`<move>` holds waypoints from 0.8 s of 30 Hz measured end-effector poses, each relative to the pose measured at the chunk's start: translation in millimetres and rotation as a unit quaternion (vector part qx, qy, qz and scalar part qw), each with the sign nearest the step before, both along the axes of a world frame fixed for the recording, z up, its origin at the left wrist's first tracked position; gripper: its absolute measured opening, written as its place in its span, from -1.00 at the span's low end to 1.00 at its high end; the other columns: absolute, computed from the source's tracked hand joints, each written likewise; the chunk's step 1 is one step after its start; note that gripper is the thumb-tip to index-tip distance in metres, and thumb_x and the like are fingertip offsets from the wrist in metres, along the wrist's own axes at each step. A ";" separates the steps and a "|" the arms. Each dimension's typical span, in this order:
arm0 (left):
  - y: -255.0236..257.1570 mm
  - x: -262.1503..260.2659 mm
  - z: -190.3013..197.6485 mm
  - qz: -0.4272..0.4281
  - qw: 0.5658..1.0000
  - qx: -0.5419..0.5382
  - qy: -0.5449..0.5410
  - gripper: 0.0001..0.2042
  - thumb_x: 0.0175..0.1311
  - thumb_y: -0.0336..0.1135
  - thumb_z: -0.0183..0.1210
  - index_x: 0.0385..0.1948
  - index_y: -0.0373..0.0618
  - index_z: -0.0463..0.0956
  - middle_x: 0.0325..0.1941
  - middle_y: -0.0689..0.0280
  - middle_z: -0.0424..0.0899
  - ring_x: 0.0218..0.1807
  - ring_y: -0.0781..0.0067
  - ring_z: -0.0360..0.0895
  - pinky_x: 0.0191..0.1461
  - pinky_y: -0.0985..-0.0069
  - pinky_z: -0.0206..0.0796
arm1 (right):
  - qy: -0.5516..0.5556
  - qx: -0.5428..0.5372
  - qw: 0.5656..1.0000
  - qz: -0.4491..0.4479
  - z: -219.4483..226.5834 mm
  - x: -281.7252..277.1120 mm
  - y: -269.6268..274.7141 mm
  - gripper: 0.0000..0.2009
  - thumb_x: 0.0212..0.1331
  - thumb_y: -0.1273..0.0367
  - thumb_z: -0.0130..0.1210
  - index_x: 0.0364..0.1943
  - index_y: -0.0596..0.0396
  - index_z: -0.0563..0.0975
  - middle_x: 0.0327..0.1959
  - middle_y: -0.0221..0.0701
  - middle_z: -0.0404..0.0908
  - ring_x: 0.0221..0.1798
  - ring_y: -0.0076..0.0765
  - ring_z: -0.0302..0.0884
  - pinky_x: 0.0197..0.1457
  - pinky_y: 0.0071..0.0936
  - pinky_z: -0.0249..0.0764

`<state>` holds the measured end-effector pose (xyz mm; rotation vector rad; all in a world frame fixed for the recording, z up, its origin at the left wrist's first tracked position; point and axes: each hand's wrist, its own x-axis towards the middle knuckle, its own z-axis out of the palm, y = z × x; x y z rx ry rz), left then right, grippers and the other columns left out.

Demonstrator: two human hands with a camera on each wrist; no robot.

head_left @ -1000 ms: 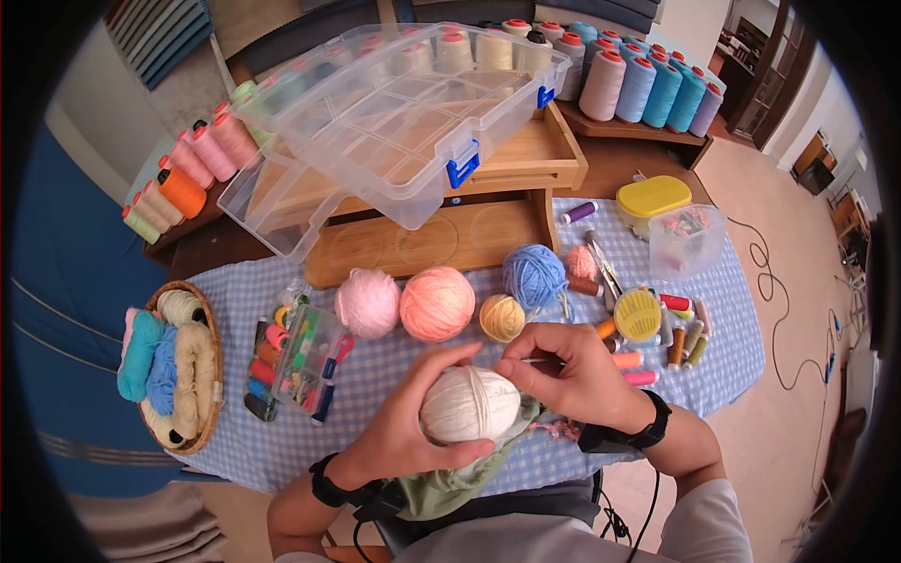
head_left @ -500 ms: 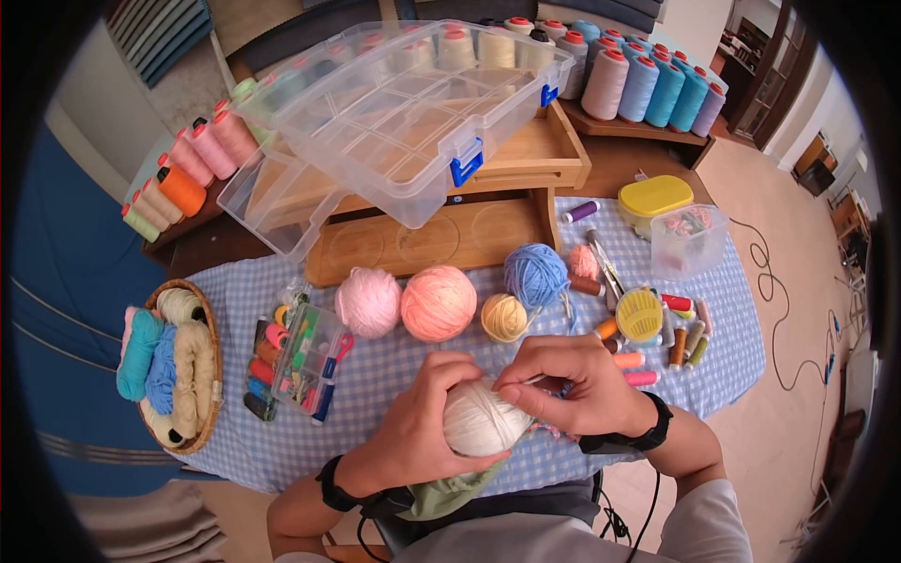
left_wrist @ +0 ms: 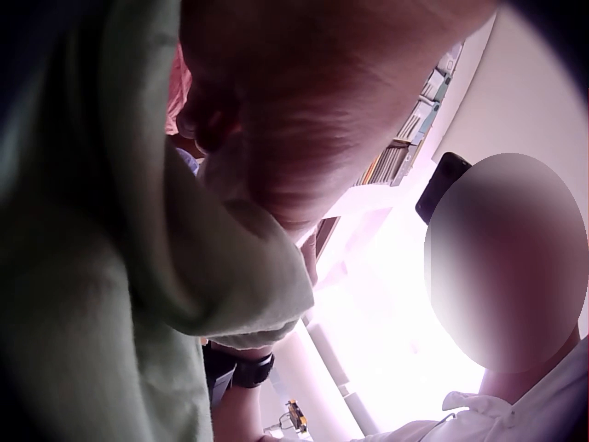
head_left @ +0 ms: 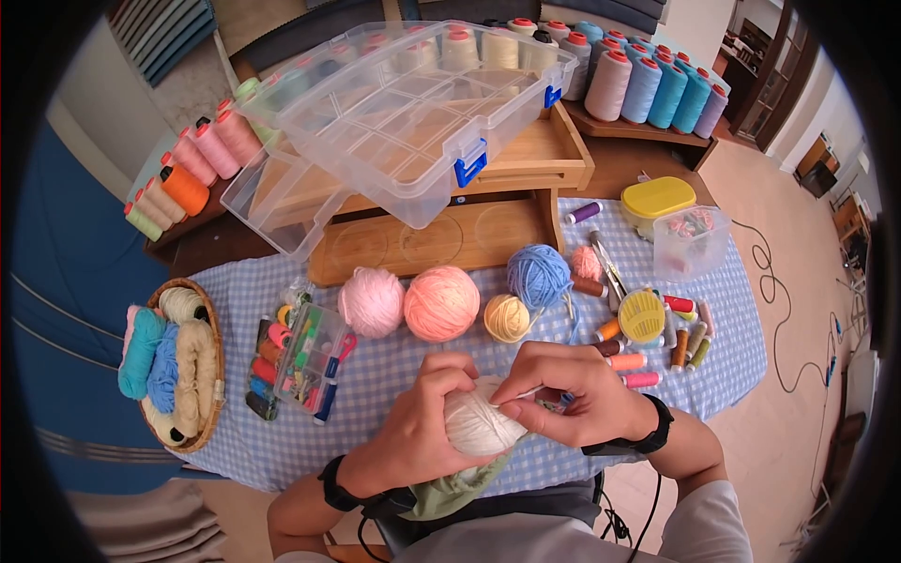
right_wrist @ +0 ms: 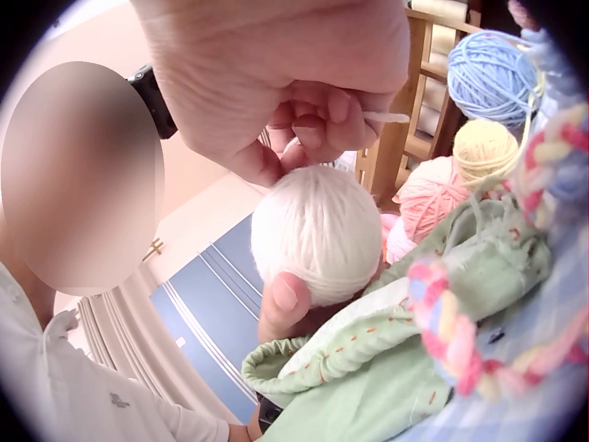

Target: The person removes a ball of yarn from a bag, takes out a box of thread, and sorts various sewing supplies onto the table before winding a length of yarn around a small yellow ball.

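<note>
My left hand [head_left: 422, 418] holds a ball of white yarn [head_left: 479, 430] from its left side, and the thumb shows against the ball in the right wrist view. Right above the ball, my right hand [head_left: 577, 394] pinches the strand's loose end [right_wrist: 391, 118] between thumb and fingers. A short piece of it sticks out past the knuckles. Beneath the ball lies a pale green cloth [right_wrist: 368, 391] with orange stitches and a braided multicoloured cord [right_wrist: 442, 322]. That cloth [left_wrist: 221, 267] covers much of the left wrist view and hides the ball there.
Beyond the hands stand pink [head_left: 372, 302], peach [head_left: 441, 303], yellow [head_left: 507, 319] and blue [head_left: 539, 275] yarn balls. Small thread spools and scissors [head_left: 608, 267] lie to the right. A clear divided box [head_left: 404, 122] sits on a wooden drawer unit; a basket [head_left: 220, 375] of yarn is at left.
The left hand has shifted right and turned the white ball, bringing it close under the right hand. The right hand stays nearly in place, still pinching the strand.
</note>
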<state>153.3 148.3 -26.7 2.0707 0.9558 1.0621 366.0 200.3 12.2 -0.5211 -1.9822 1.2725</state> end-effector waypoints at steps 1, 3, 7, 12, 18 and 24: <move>-0.4 0.1 1.1 0.005 1.000 -0.001 0.003 -0.11 -0.37 -0.35 0.63 0.00 -0.07 0.09 0.01 0.11 0.23 0.03 0.26 0.34 0.02 0.38 0.39 | 0.006 0.005 1.000 -0.002 -0.4 -0.2 -0.1 -0.89 0.08 0.55 0.21 -0.29 0.18 0.61 -0.42 -0.38 0.55 -0.52 -0.49 0.41 -0.52 -0.57 0.26; -0.1 -0.2 5.2 0.022 1.000 0.011 0.017 -0.11 -0.37 -0.34 0.63 0.00 -0.06 0.08 -0.01 0.12 0.22 0.02 0.27 0.33 0.01 0.38 0.37 | 0.009 0.016 1.000 -0.009 -1.0 -0.1 0.0 -0.89 0.08 0.56 0.21 -0.29 0.18 0.61 -0.42 -0.38 0.55 -0.52 -0.49 0.41 -0.52 -0.56 0.26; 0.9 -2.9 2.3 0.062 0.997 0.031 0.036 -0.10 -0.38 -0.33 0.63 0.01 -0.04 0.08 -0.04 0.15 0.20 -0.03 0.29 0.31 -0.02 0.38 0.33 | 0.011 0.025 0.999 -0.023 -1.7 0.6 -1.2 -0.89 0.06 0.56 0.22 -0.31 0.16 0.61 -0.42 -0.39 0.54 -0.54 -0.48 0.40 -0.52 -0.55 0.27; 1.2 -1.6 -1.4 0.070 0.996 0.058 0.004 -0.19 -0.35 -0.31 0.61 0.00 -0.05 0.21 -0.02 0.11 0.26 -0.09 0.13 0.41 -0.10 0.31 0.39 | 0.011 0.034 0.999 -0.018 -1.0 0.7 -1.9 -0.88 0.03 0.56 0.24 -0.32 0.15 0.60 -0.40 -0.36 0.56 -0.49 -0.39 0.49 -0.48 -0.51 0.35; 1.5 -0.3 1.4 0.079 0.994 0.074 0.021 -0.19 -0.35 -0.30 0.61 0.01 -0.05 0.22 -0.02 0.11 0.25 -0.10 0.13 0.41 -0.09 0.30 0.38 | 0.021 0.059 0.998 -0.020 -1.6 -0.3 -2.7 -0.87 0.01 0.57 0.25 -0.33 0.14 0.60 -0.40 -0.33 0.58 -0.41 -0.27 0.57 -0.41 -0.46 0.45; 7.6 -0.6 -1.5 0.121 0.989 0.082 -0.003 -0.18 -0.35 -0.32 0.61 0.00 -0.07 0.18 -0.03 0.11 0.25 -0.08 0.17 0.42 -0.08 0.29 0.38 | 0.033 0.053 0.998 -0.012 -4.9 -2.0 -2.9 -0.89 0.04 0.58 0.23 -0.34 0.15 0.59 -0.39 -0.33 0.58 -0.40 -0.27 0.57 -0.39 -0.44 0.46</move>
